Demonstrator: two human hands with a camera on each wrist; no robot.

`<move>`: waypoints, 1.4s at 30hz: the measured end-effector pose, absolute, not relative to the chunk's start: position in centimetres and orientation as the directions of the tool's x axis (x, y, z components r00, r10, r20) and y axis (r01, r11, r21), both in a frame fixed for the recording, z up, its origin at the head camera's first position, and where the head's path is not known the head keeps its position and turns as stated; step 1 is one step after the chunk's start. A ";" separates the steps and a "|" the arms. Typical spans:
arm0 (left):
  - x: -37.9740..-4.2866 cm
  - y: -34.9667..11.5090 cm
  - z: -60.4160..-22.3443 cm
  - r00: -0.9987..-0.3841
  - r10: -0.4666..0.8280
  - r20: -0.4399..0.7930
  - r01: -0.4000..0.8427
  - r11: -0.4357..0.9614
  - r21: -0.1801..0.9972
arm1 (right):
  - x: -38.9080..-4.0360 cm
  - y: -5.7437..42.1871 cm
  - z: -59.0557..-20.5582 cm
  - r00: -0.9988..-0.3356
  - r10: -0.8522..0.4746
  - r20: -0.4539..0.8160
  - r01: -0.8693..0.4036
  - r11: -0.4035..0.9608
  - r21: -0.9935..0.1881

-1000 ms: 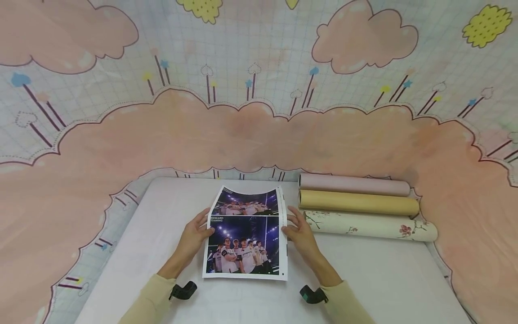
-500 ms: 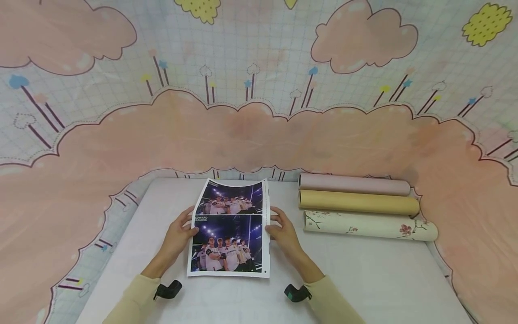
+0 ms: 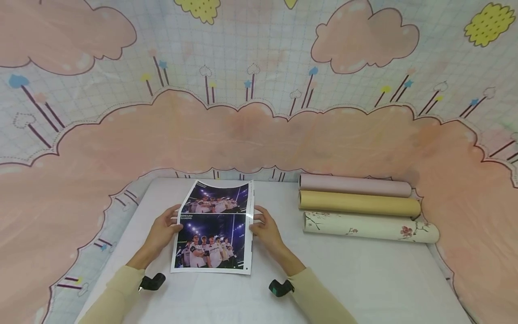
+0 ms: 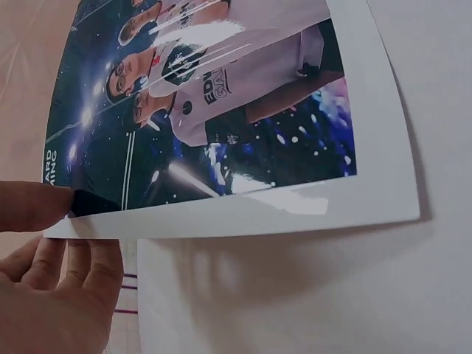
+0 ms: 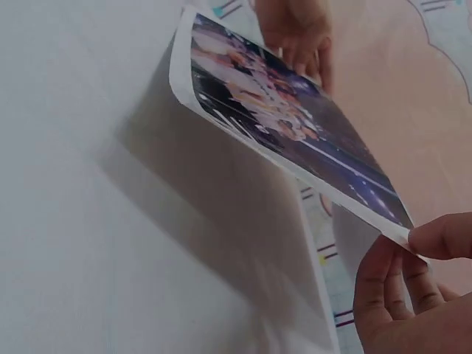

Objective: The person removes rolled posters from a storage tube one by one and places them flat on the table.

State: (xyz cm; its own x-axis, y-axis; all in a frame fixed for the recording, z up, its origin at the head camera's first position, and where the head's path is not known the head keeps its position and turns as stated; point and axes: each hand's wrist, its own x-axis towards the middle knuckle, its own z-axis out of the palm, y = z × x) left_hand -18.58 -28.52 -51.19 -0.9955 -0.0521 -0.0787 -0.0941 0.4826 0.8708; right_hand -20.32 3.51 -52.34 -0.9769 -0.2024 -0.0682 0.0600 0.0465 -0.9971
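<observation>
"How are the arms [image 3: 136,260] placed?"
"Both reach forward, angled inward, in long pale yellow sleeves [image 3: 111,294]."
"Where is the left hand [image 3: 159,234]?"
"Opposite the right hand [image 3: 269,231], the two apart, about level and turned toward each other."
"How does each grip?"
"By a pinch: thumb [image 4: 33,206] above, fingers [image 4: 103,264] bent underneath."

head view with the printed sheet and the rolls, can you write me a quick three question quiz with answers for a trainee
1. How many group photos show on the printed sheet?
2. True or false: the left hand and the right hand hold opposite side edges of the printed sheet.
3. Put in order from near to far: yellow roll, pink roll, flowered roll.

Key
1. Two.
2. True.
3. Flowered roll, yellow roll, pink roll.
</observation>
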 end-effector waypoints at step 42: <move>-22.6 -34.7 -53.9 -0.977 -0.081 -0.195 -0.202 0.622 0.756 | -23.7 -3.0 -55.0 -0.974 -0.203 -0.102 0.044 0.272 -0.961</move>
State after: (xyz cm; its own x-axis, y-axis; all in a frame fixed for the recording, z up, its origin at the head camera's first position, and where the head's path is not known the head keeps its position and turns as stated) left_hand -22.57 -34.67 -53.94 -0.9775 -0.0807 -0.1950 -0.2023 0.6219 0.7565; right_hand -23.75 -2.99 -54.98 -0.9738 -0.2030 -0.1024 0.0444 0.2721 -0.9613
